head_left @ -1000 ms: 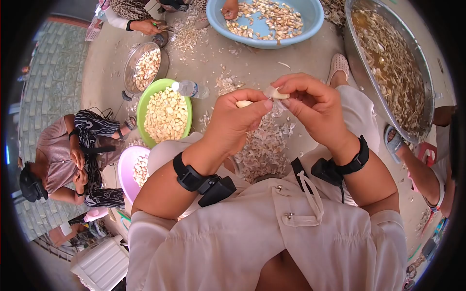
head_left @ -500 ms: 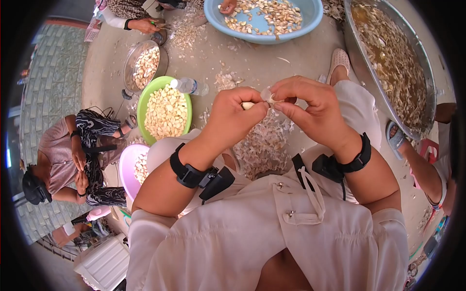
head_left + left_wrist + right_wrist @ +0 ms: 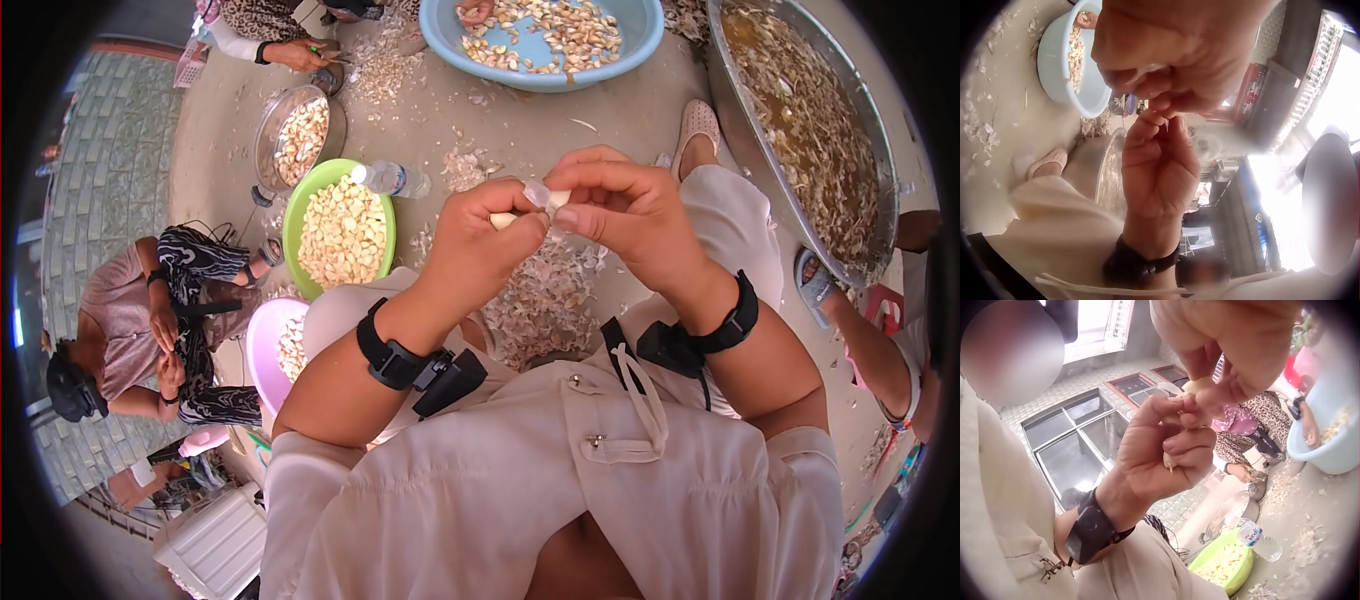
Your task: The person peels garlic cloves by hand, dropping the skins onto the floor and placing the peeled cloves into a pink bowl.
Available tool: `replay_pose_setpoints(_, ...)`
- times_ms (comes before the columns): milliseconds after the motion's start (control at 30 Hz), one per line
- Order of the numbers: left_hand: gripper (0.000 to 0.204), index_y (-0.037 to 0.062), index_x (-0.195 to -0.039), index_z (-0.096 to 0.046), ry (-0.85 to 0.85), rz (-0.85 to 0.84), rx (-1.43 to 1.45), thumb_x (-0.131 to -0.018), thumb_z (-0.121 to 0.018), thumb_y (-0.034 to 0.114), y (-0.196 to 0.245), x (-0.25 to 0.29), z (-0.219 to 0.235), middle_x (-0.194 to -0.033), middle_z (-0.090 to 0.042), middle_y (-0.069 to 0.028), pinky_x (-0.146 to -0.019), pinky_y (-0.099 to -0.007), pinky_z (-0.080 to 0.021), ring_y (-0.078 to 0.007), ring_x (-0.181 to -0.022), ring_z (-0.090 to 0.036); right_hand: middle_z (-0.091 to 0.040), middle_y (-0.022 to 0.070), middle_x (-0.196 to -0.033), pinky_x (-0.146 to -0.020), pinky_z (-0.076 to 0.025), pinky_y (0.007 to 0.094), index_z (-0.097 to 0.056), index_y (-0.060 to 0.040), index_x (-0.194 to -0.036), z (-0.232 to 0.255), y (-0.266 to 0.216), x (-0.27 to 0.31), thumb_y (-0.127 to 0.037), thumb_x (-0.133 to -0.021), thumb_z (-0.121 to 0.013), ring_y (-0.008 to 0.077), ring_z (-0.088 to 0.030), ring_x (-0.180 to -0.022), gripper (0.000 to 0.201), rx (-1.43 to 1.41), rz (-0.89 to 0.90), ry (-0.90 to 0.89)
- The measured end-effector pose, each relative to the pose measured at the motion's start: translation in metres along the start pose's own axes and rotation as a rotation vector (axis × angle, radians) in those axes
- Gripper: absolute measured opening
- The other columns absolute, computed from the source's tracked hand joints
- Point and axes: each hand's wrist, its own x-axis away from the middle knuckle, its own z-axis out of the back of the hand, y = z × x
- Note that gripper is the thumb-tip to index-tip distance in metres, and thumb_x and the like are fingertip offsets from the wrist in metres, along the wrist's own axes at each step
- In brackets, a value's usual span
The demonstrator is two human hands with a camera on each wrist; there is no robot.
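Head view: my right hand (image 3: 637, 215) pinches a garlic clove (image 3: 561, 198); my left hand (image 3: 470, 243) curls round a second clove (image 3: 502, 220). Loose papery skin (image 3: 537, 193) shows between them. I judge the step in hand to be peeling; the next move calls for drawing that skin clear. The green basin (image 3: 291, 228) contains pale cloves, the blue basin (image 3: 545, 83) browner ones, the metal tub (image 3: 742, 110) scraps in brown liquid.

Left wrist view: garlic clove hidden.

Right wrist view: second clove protrudes below my left hand.

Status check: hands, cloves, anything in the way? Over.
Left hand grips one clove. Right hand pinches another clove, peel between hands. Bottle by green bowl, apart from hands.
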Motion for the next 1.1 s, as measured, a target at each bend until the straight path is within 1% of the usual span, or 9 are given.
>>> replay_pose_setpoints(100,0.007,0.0003,-0.079,-0.06,-0.031,-0.123,-0.079,-0.074,-0.054,0.002,-0.001,0.0,0.0,-0.076,-0.054,-0.0003,-0.059,-0.0203,-0.038,-0.0051,-0.067,-0.047,-0.061,0.0057,-0.089,-0.071,-0.046,0.0223,-0.06,0.0033,-0.098,0.002,0.0,0.0,-0.006,-0.084,-0.056,0.0097,-0.056,-0.077,0.018,-0.013,-0.073,-0.056)
replay_pose_setpoints(300,0.008,0.0002,-0.078,-0.06,-0.026,-0.01,0.108,-0.072,-0.055,0.001,0.005,0.002,0.004,-0.076,-0.054,-0.0018,-0.061,-0.0215,-0.039,-0.0068,-0.068,-0.049,-0.061,0.0082,-0.093,-0.07,-0.047,0.0229,-0.059,0.0036,-0.103,0.003,-0.003,-0.001,-0.008,-0.087,-0.051,0.0117,-0.057,-0.076,0.022,-0.299,-0.288,-0.045)
replay_pose_setpoints(367,0.008,0.0004,-0.077,-0.06,-0.023,-0.079,0.041,-0.071,-0.055,0.001,0.002,0.001,0.005,-0.074,-0.054,-0.0022,-0.06,-0.0221,-0.039,-0.008,-0.068,-0.049,-0.062,0.0102,-0.088,-0.069,-0.049,0.0236,-0.059,0.005,-0.102,0.001,-0.003,-0.002,-0.004,-0.087,-0.049,0.0127,-0.059,-0.075,0.02,-0.35,-0.303,-0.021)
replay_pose_setpoints(500,0.008,0.0009,-0.075,-0.06,-0.018,-0.219,-0.196,-0.068,-0.056,0.001,0.011,0.003,0.004,-0.071,-0.054,-0.0033,-0.06,-0.0238,-0.04,-0.0113,-0.066,-0.05,-0.061,0.0097,-0.096,-0.071,-0.048,0.0224,-0.057,0.004,-0.105,0.003,0.002,-0.003,-0.009,-0.087,-0.051,0.0119,-0.057,-0.076,0.023,-0.333,-0.27,-0.064)
replay_pose_setpoints(667,0.011,0.0017,-0.075,-0.061,-0.036,-0.358,-0.276,-0.065,-0.056,0.001,0.012,0.004,0.002,-0.069,-0.053,-0.0055,-0.057,-0.0265,-0.041,-0.015,-0.063,-0.051,-0.061,0.0111,-0.099,-0.073,-0.049,0.0234,-0.057,0.0043,-0.105,-0.001,0.007,-0.003,-0.007,-0.087,-0.051,0.0134,-0.059,-0.084,0.022,-0.214,-0.221,-0.023)
replay_pose_setpoints(800,0.012,0.0024,-0.076,-0.062,-0.043,-0.498,-0.365,-0.066,-0.056,0.0,0.005,0.006,-0.004,-0.071,-0.055,-0.0072,-0.054,-0.0263,-0.042,-0.0171,-0.06,-0.052,-0.062,0.0099,-0.091,-0.071,-0.048,0.0234,-0.059,0.0048,-0.1,-0.007,0.006,-0.005,-0.001,-0.085,-0.049,0.0125,-0.058,-0.078,0.019,-0.23,-0.291,0.052)
replay_pose_setpoints(900,0.011,0.0027,-0.076,-0.062,-0.047,-0.493,-0.311,-0.067,-0.058,0.0,0.009,0.007,-0.003,-0.074,-0.056,-0.0094,-0.053,-0.0258,-0.041,-0.0174,-0.06,-0.053,-0.061,0.011,-0.094,-0.072,-0.048,0.0241,-0.059,0.0043,-0.101,-0.007,0.006,-0.006,-0.001,-0.085,-0.051,0.0141,-0.059,-0.081,0.019,-0.366,-0.319,0.046)
replay_pose_setpoints(1000,0.01,-0.0005,-0.081,-0.061,-0.163,-0.451,-0.343,-0.072,-0.061,0.002,0.013,0.011,0.003,-0.078,-0.059,-0.0082,-0.062,-0.026,-0.042,-0.0168,-0.069,-0.055,-0.06,0.0131,-0.1,-0.075,-0.049,0.025,-0.057,0.0035,-0.102,-0.003,0.009,-0.008,-0.001,-0.084,-0.052,0.0166,-0.06,-0.085,0.019,-0.439,-0.292,0.042)
replay_pose_setpoints(1100,0.006,0.0003,-0.076,-0.061,-0.266,-0.341,-0.422,-0.072,-0.063,0.004,0.018,0.013,0.01,-0.07,-0.057,-0.0062,-0.059,-0.0267,-0.04,-0.0164,-0.064,-0.053,-0.059,0.0148,-0.104,-0.078,-0.05,0.026,-0.055,0.0029,-0.103,0.001,0.004,-0.008,-0.001,-0.084,-0.053,0.0184,-0.061,-0.088,0.02,-0.46,-0.288,0.029)
